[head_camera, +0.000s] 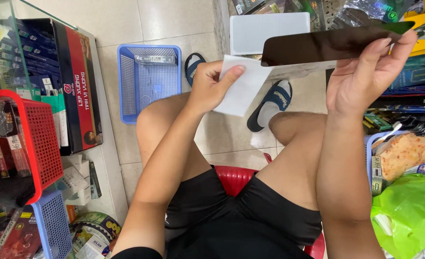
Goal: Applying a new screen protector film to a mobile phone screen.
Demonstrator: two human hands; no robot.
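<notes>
Here, left hand (210,86) pinching white wipe (243,88), right hand (361,79) tilting dark glass sheet (327,44)

The thin sheet (330,44) in the right hand (361,79) was glossy black; the wipe (243,86) in the left hand (210,88) was plain white. A blue mesh basket (148,79) lay on pale floor tiles (126,24). A red basket (40,139) stood at left, a lime-green bag (407,216) near right. The stool (234,180) was red, the shorts (236,220) black, the slippers (270,105) navy with white.
</notes>
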